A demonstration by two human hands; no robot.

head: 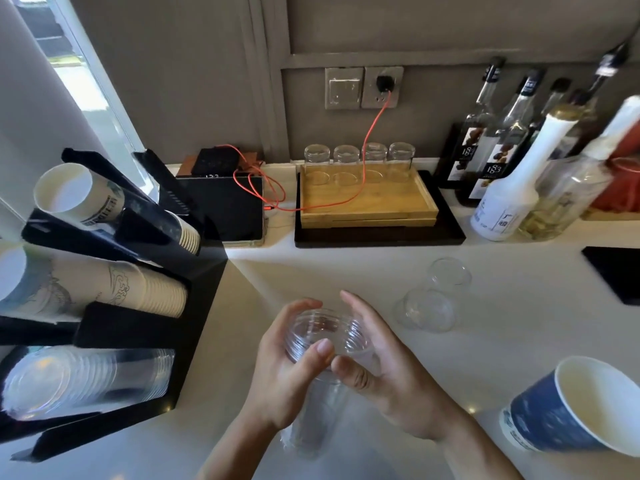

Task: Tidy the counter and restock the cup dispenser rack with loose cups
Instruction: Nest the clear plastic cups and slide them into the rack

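A short stack of clear plastic cups is held upright above the white counter. My left hand grips its left side and my right hand its right side, thumbs over the near rim. Two more clear cups lie on their sides to the right. A blue paper cup lies tipped at the near right. The black dispenser rack stands at the left, holding rows of paper cups and, in its bottom slot, clear cups.
A wooden tray with several upturned glasses sits at the back on a black tray. An orange cable runs from the wall socket to a black device. Syrup bottles crowd the back right. A black mat lies at the right edge.
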